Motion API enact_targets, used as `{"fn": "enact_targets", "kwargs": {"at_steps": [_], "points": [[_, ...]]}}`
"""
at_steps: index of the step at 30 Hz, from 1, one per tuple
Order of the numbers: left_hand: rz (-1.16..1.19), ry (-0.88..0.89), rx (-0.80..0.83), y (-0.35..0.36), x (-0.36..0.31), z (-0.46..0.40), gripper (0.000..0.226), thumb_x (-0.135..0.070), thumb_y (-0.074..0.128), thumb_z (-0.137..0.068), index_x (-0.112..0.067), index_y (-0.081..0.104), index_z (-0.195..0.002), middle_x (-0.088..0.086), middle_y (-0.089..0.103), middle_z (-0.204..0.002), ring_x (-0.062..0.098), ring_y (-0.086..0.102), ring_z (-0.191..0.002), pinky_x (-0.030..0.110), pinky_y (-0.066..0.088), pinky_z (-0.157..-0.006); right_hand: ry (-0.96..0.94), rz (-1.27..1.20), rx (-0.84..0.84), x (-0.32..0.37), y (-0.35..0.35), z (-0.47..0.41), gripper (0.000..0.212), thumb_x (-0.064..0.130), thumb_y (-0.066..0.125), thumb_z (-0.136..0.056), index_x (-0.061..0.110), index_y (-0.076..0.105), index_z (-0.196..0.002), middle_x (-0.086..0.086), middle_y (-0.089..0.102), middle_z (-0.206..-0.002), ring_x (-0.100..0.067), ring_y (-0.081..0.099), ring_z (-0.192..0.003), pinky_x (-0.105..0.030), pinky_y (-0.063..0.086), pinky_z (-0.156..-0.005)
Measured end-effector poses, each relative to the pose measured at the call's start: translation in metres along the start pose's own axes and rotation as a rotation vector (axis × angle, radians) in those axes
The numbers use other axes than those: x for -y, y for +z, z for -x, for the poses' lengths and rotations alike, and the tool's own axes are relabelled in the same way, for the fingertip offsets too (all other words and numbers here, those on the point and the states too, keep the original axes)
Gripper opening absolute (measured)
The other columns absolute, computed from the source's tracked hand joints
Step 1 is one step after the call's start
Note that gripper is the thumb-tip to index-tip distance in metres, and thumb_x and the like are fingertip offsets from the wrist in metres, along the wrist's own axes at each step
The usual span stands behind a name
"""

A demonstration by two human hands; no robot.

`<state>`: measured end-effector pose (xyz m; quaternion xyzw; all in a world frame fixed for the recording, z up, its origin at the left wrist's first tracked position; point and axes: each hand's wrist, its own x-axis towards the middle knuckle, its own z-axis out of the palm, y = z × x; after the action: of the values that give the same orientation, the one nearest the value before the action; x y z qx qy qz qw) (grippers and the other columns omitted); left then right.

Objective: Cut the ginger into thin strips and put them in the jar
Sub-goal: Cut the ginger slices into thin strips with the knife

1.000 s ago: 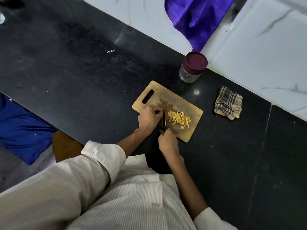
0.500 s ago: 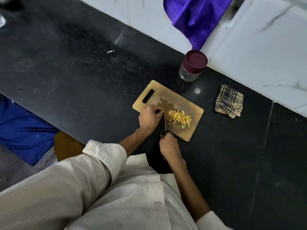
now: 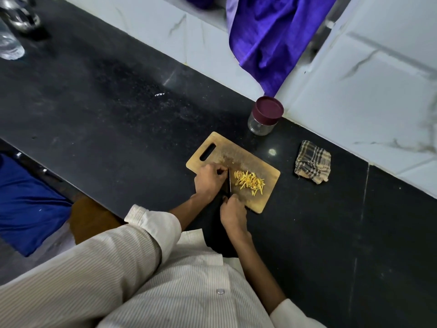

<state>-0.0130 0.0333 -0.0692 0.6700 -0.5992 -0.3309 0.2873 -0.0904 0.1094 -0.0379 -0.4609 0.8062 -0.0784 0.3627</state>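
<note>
A black stone worktop (image 3: 118, 119) carries the cutting board (image 3: 267, 192); nearest, the right hand (image 3: 233, 213) has its fingers curled round the knife (image 3: 229, 183), and the left hand (image 3: 209, 178) pinches something too hidden to identify beside the blade. The ginger strips (image 3: 249, 182), light, limp and likely sticky, would best be gathered as a bunch for the lidded jar (image 3: 264, 116) beyond. Nothing on the board has shifted visibly since a second ago.

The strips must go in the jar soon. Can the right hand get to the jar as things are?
Probably yes: nothing stands between the right hand and the jar beyond the cutting board. But that hand grips the knife, and the jar's lid is on.
</note>
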Motion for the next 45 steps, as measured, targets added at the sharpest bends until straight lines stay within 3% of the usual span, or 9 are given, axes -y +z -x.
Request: {"fn": "enact_targets", "kwargs": {"at_steps": [4,11,17,21,24,27,34,38,45], "points": [[0.003,-0.006,-0.013,0.001,-0.003,0.0,0.013,-0.019,0.063,-0.089,-0.02,0.075,-0.094,-0.005,0.071,-0.096,0.012,0.064,-0.087,0.036,0.055,-0.076,-0.001,-0.023,-0.02,0.002,-0.002,-0.001,0.032,0.025,0.042,-0.105,0.0,0.052,-0.124,-0.02,0.061,-0.124,-0.037,0.06,-0.113,-0.034,0.042,-0.078],[0.006,-0.021,0.0,0.001,-0.002,-0.001,0.013,-0.02,0.063,-0.089,-0.02,0.074,-0.096,-0.005,0.071,-0.095,0.012,0.064,-0.087,0.036,0.056,-0.078,0.014,-0.089,-0.024,-0.003,-0.005,-0.005,0.034,0.026,0.043,-0.105,-0.001,0.055,-0.121,-0.022,0.062,-0.121,-0.04,0.06,-0.112,-0.038,0.047,-0.084],[0.018,0.01,0.0,-0.001,0.0,-0.002,0.014,-0.018,0.064,-0.089,-0.02,0.074,-0.098,-0.005,0.071,-0.097,0.01,0.064,-0.087,0.034,0.056,-0.077,0.033,-0.19,-0.02,-0.018,-0.007,-0.008,0.026,0.035,0.044,-0.103,0.012,0.055,-0.107,-0.015,0.064,-0.107,-0.036,0.066,-0.097,-0.05,0.057,-0.083],[0.026,0.021,-0.006,-0.001,-0.001,-0.001,0.014,-0.016,0.063,-0.089,-0.019,0.074,-0.098,-0.005,0.071,-0.098,0.01,0.063,-0.089,0.03,0.054,-0.076,0.053,-0.263,-0.036,-0.026,-0.014,-0.013,0.03,0.038,0.044,-0.102,0.016,0.056,-0.117,-0.007,0.058,-0.095,-0.027,0.058,-0.083,-0.045,0.053,-0.076],[0.036,0.036,0.016,-0.002,0.001,-0.003,0.015,-0.017,0.062,-0.091,-0.019,0.074,-0.1,-0.005,0.071,-0.099,0.007,0.062,-0.089,0.024,0.051,-0.076,0.039,-0.255,-0.021,-0.03,-0.014,-0.015,0.028,0.039,0.044,-0.102,0.017,0.056,-0.114,-0.006,0.057,-0.095,-0.024,0.056,-0.082,-0.043,0.053,-0.074],[0.04,0.043,0.038,-0.003,0.004,-0.005,0.016,-0.017,0.061,-0.091,-0.018,0.073,-0.102,-0.004,0.071,-0.1,0.008,0.062,-0.088,0.027,0.053,-0.079,-0.012,-0.24,0.009,-0.029,-0.011,-0.015,0.027,0.039,0.044,-0.102,0.017,0.055,-0.111,-0.007,0.057,-0.095,-0.024,0.056,-0.08,-0.041,0.052,-0.069],[0.063,0.043,0.037,-0.002,0.004,-0.004,0.014,-0.014,0.061,-0.091,-0.016,0.073,-0.097,-0.004,0.071,-0.092,0.009,0.063,-0.082,0.031,0.054,-0.077,-0.083,-0.201,0.076,-0.021,-0.007,-0.01,0.024,0.034,0.039,-0.105,0.013,0.049,-0.114,-0.018,0.062,-0.101,-0.018,0.055,-0.057,-0.022,0.04,-0.033],[0.061,0.031,0.006,-0.001,0.001,-0.003,0.013,-0.014,0.062,-0.09,-0.017,0.074,-0.095,-0.003,0.071,-0.091,0.007,0.063,-0.08,0.028,0.054,-0.074,-0.096,-0.182,0.066,-0.019,-0.006,-0.01,0.026,0.033,0.038,-0.106,0.012,0.049,-0.116,-0.02,0.063,-0.104,-0.019,0.057,-0.055,-0.022,0.039,-0.032],[0.033,0.008,-0.012,0.0,-0.001,-0.001,0.013,-0.015,0.061,-0.089,-0.017,0.073,-0.096,-0.001,0.071,-0.092,0.014,0.065,-0.083,0.035,0.056,-0.074,-0.084,-0.183,0.081,-0.02,-0.002,-0.012,0.026,0.034,0.037,-0.106,0.011,0.049,-0.113,-0.022,0.064,-0.103,-0.018,0.056,-0.053,-0.023,0.039,-0.033]]}}
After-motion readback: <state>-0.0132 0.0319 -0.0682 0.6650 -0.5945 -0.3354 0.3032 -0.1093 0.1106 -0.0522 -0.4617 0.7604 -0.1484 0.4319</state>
